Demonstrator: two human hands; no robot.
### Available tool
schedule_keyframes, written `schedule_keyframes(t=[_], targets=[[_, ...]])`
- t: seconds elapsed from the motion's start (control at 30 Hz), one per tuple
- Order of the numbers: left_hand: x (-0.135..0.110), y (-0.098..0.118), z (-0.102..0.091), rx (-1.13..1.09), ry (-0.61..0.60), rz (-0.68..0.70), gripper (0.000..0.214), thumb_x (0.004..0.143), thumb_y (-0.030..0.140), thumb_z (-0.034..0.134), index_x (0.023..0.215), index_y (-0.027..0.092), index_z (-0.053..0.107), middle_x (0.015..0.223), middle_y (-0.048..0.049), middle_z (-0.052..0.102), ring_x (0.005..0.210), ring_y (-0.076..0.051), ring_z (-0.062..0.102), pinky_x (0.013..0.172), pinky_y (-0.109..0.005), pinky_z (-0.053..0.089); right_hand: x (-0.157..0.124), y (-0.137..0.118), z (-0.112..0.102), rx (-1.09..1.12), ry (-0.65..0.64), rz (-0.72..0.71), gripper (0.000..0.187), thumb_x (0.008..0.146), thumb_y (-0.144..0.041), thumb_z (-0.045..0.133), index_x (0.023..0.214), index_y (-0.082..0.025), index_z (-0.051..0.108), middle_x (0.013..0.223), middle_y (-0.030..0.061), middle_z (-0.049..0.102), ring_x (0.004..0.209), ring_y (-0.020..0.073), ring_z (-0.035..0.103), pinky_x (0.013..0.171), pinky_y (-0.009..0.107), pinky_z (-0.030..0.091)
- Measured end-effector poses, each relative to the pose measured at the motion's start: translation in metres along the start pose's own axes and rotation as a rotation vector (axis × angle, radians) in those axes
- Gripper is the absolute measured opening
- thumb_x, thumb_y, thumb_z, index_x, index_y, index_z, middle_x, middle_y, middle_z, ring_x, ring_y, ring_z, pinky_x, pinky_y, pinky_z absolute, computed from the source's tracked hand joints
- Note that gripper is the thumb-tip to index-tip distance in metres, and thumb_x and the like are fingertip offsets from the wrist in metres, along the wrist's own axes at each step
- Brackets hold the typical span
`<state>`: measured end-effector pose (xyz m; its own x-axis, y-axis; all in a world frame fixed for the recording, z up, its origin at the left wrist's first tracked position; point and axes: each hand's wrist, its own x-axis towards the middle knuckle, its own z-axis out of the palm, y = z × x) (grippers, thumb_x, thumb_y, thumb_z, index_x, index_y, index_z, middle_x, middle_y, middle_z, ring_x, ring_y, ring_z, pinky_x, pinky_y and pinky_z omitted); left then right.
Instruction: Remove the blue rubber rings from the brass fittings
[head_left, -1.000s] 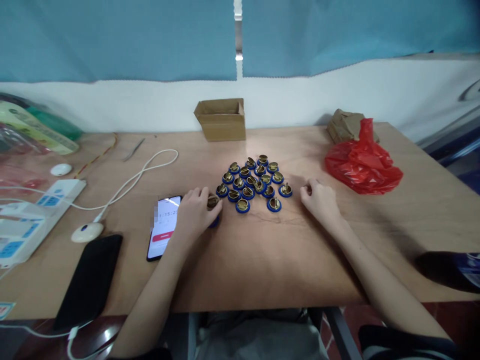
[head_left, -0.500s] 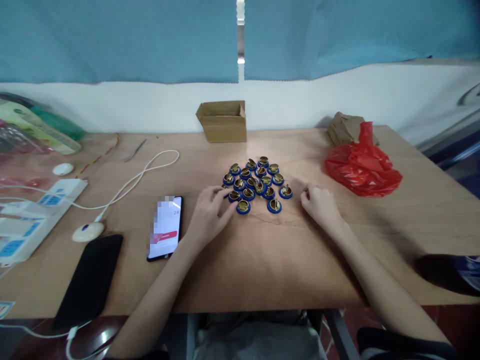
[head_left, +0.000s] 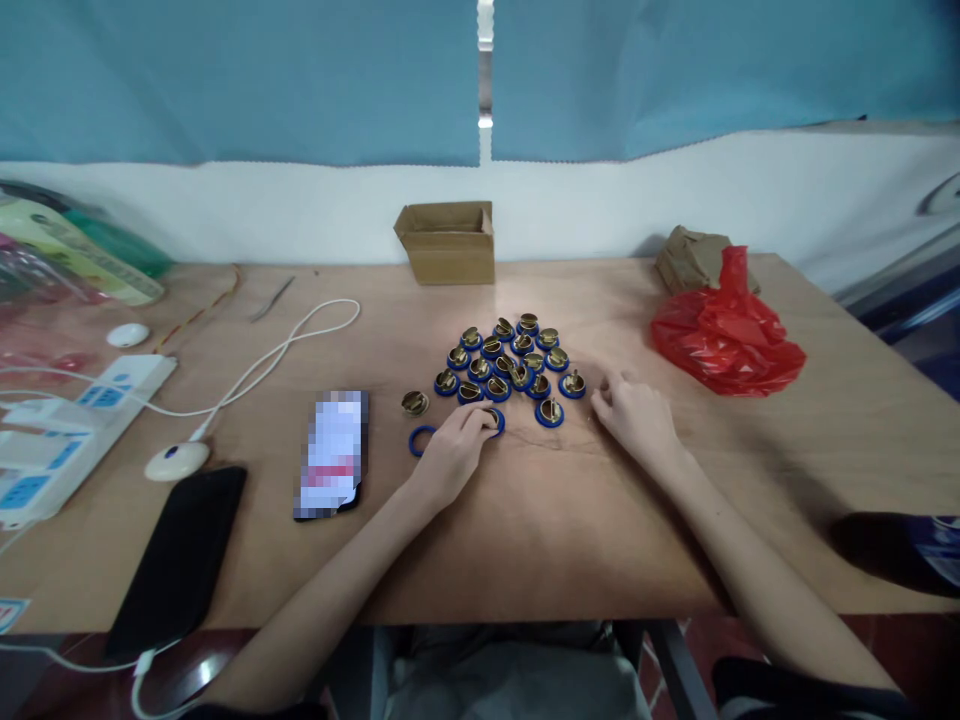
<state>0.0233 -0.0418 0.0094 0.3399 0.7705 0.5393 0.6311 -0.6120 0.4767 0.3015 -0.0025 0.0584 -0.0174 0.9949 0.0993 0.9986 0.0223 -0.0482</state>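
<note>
My left hand [head_left: 452,452] is closed at the fingertips on a round blue-rimmed badge with a gold clip [head_left: 495,421], at the near edge of a cluster. Several like badges [head_left: 480,369] lie clip side up beyond it. Left of that hand are a loose blue ring [head_left: 421,440], partly behind the hand, and a gold-clipped disc [head_left: 415,402] without a blue rim. My right hand [head_left: 637,415] rests on the table with curled fingers and nothing visible in them. Just left of it sits another blue-rimmed badge [head_left: 572,384].
An open cardboard box [head_left: 452,258] stands by the wall. Right are a red plastic bag [head_left: 727,335], a brown paper package [head_left: 690,258] and a dark bottle [head_left: 892,550]. Left are a lit phone [head_left: 330,455], a black phone [head_left: 180,560], white cables and a power strip [head_left: 82,430].
My left hand has moved right and nearer me, onto the front badge. The blue ring and the rimless disc now show where it was. My right hand has shifted slightly left.
</note>
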Motion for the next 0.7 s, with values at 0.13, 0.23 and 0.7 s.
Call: schedule_keyframes(t=[0.13,0.23,0.7], targets=[[-0.001,0.004,-0.001,-0.074,0.032,-0.065,0.01,0.101,0.014,0.052,0.094,0.02,0.055,0.103,-0.0072,0.075,0.103,-0.02,0.075,0.087,-0.033,0.062,-0.014,-0.016,0.0,0.384,0.256,-0.172,0.015,0.098,-0.028,0.052,0.092,-0.018,0.062,0.076,0.0053,0.069,0.062,0.018,0.061,0.057,0.028,0.036],[-0.003,0.009,0.001,-0.118,0.024,-0.103,0.01,0.101,0.018,0.057,0.11,0.021,0.057,0.105,-0.0057,0.075,0.096,-0.018,0.075,0.085,-0.031,0.062,-0.034,-0.036,0.004,0.674,0.211,-0.37,0.015,0.1,-0.027,0.051,0.09,-0.02,0.06,0.068,-0.0009,0.063,0.056,0.0131,0.056,0.059,0.025,0.042],[-0.009,0.026,0.009,-0.326,-0.116,-0.199,0.03,0.098,0.019,0.06,0.127,0.023,0.053,0.121,-0.0089,0.07,0.112,-0.022,0.071,0.097,-0.039,0.059,-0.056,-0.066,0.027,0.987,-0.059,-0.363,0.016,0.097,-0.023,0.053,0.112,-0.02,0.052,0.066,-0.0058,0.056,0.05,0.0119,0.051,0.049,0.024,0.039]])
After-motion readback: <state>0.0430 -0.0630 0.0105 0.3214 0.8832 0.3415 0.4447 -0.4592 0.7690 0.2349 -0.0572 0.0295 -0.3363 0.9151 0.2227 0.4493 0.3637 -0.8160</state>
